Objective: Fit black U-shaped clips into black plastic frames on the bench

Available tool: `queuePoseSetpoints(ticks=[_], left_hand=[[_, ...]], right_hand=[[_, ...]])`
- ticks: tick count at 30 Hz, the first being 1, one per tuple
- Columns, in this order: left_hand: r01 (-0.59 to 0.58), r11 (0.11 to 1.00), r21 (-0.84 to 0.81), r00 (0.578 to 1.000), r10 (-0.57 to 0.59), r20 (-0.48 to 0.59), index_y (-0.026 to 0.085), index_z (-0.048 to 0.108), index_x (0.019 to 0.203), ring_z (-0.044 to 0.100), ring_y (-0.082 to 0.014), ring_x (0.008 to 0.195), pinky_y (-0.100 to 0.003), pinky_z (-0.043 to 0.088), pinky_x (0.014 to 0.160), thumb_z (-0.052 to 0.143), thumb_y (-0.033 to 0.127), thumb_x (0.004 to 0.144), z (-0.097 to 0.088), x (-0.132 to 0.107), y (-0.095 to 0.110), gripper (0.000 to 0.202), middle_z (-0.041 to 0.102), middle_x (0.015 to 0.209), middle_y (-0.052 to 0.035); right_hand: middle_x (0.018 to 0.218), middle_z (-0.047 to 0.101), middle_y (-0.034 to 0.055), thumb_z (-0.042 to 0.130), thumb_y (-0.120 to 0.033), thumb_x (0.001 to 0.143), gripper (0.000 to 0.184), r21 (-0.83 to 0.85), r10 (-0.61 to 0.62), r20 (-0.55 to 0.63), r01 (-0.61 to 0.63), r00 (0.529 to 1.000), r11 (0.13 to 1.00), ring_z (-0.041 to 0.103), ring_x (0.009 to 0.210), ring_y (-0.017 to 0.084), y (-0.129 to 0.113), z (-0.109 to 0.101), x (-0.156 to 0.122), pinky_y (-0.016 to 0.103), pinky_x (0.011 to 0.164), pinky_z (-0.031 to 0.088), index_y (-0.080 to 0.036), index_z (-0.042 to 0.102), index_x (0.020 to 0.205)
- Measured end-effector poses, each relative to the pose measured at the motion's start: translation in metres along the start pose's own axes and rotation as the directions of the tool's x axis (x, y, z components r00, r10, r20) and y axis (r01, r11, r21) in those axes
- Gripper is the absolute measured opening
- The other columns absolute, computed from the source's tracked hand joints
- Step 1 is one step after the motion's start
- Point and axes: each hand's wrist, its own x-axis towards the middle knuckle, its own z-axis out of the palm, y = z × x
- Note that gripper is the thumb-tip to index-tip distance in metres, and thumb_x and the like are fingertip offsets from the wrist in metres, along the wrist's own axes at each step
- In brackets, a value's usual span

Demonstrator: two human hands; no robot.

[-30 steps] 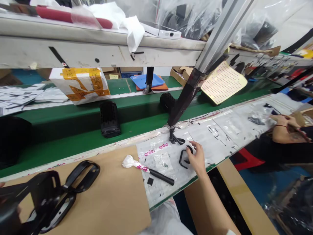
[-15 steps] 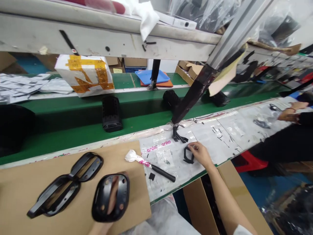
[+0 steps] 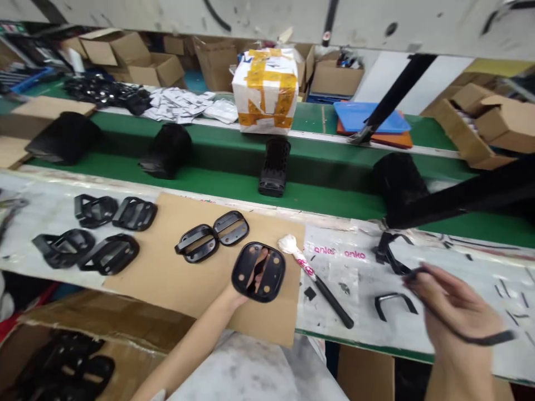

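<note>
My left hand (image 3: 238, 295) grips a black plastic plate (image 3: 273, 273) from behind, above the cardboard; its fingers show through the long slot. The plate is rounded-square with several holes. Closed around a bent black strip-like handle (image 3: 480, 337), my right hand (image 3: 455, 312) is slightly blurred over the white bench. A similar bent black handle (image 3: 395, 298) lies left of that hand, with more black bent pieces (image 3: 390, 253) behind it. Between my hands rests a hammer (image 3: 330, 298) with a wrapped white head. Two joined black plates (image 3: 198, 243) lie on the cardboard sheet (image 3: 163, 278).
Several black slotted parts (image 3: 136, 213) sit on the bench at left. Behind runs a green conveyor (image 3: 225, 172) carrying black housings (image 3: 275, 167). A slanted black post (image 3: 460, 192) stands at right. An open carton (image 3: 137, 340) of black parts is below left.
The view has swung left. My right hand has lifted from the bench and now has a bent handle in it, while another lies there. My left hand still holds the plate.
</note>
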Motion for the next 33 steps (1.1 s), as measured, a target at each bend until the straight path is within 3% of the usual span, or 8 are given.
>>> queuePoseSetpoints(ticks=[2,5,7,9,14,21,26,33], left_hand=[[-0.035,0.999,-0.012,0.999,0.035,0.034,0.015,0.068,0.072,0.026,-0.0059,0.043,-0.023,0.021,0.042,0.089,0.051,0.083,0.008,0.005,-0.004,0.043,0.041,0.046,0.0070],[-0.124,0.992,-0.016,0.991,0.124,0.040,0.013,0.074,0.084,0.033,-0.0066,0.048,-0.024,0.019,0.046,0.095,0.051,0.073,0.016,0.005,-0.011,0.045,0.053,0.056,0.0045],[-0.168,0.986,-0.018,0.986,0.168,0.001,0.013,0.076,0.091,0.046,-0.0089,0.055,-0.024,0.027,0.050,0.096,0.048,0.073,0.016,0.000,-0.014,0.044,0.064,0.067,0.0007],[-0.228,0.974,-0.015,0.973,0.227,-0.038,0.015,0.076,0.098,0.060,-0.0136,0.068,-0.025,0.039,0.059,0.096,0.045,0.073,0.015,-0.007,-0.016,0.044,0.073,0.084,-0.0033],[-0.323,0.944,0.071,0.943,0.328,-0.065,0.017,0.075,0.095,0.070,-0.0214,0.083,-0.031,0.052,0.075,0.094,0.044,0.066,0.016,-0.019,-0.012,0.044,0.077,0.092,-0.0038],[-0.311,0.950,0.014,0.946,0.311,-0.088,0.018,0.077,0.099,0.072,-0.0260,0.099,-0.037,0.053,0.097,0.090,0.042,0.065,0.012,-0.011,-0.020,0.043,0.081,0.101,-0.0053],[-0.300,0.951,0.073,0.950,0.305,-0.063,0.017,0.079,0.098,0.072,-0.0231,0.094,-0.032,0.054,0.088,0.090,0.039,0.069,0.020,-0.016,-0.018,0.038,0.080,0.098,-0.0046],[-0.091,0.992,-0.088,0.995,0.094,0.040,0.018,0.074,0.106,0.066,-0.0185,0.070,-0.030,0.052,0.070,0.089,0.045,0.072,0.033,-0.029,-0.012,0.046,0.074,0.084,-0.0029]], right_hand=[[0.079,0.078,0.0069,0.099,-0.046,0.071,0.033,0.039,-0.074,0.216,0.067,0.974,0.997,0.075,0.063,0.025,-0.018,0.038,-0.032,0.040,0.063,0.063,-0.025,0.082,0.091],[0.096,0.082,0.0058,0.085,-0.031,0.091,0.009,0.219,-0.282,0.530,0.192,0.800,0.957,0.081,0.086,0.025,-0.037,0.088,-0.073,0.040,0.081,0.066,-0.026,0.081,0.097],[0.099,0.081,0.0041,0.079,-0.023,0.097,0.005,0.265,-0.393,0.616,0.290,0.683,0.920,0.078,0.096,0.022,-0.042,0.113,-0.087,0.038,0.090,0.064,-0.028,0.080,0.098],[0.100,0.077,0.0034,0.078,-0.020,0.097,0.008,0.265,-0.454,0.636,0.376,0.624,0.888,0.075,0.096,0.020,-0.043,0.130,-0.093,0.034,0.088,0.061,-0.028,0.079,0.096],[0.098,0.068,0.0027,0.076,-0.016,0.098,0.010,0.223,-0.526,0.610,0.508,0.593,0.832,0.071,0.092,0.018,-0.038,0.144,-0.092,0.031,0.082,0.057,-0.026,0.077,0.096],[0.095,0.071,0.0024,0.076,-0.018,0.098,0.009,0.238,-0.475,0.659,0.438,0.582,0.867,0.071,0.089,0.020,-0.031,0.142,-0.095,0.033,0.080,0.057,-0.025,0.075,0.093],[0.097,0.072,0.0042,0.074,-0.020,0.100,0.009,0.191,-0.486,0.674,0.505,0.556,0.842,0.071,0.091,0.021,-0.026,0.139,-0.091,0.034,0.080,0.058,-0.025,0.076,0.094],[0.099,0.071,0.0053,0.075,-0.022,0.098,0.009,0.160,-0.539,0.569,0.559,0.622,0.814,0.070,0.090,0.022,-0.022,0.144,-0.093,0.036,0.078,0.060,-0.026,0.077,0.105]])
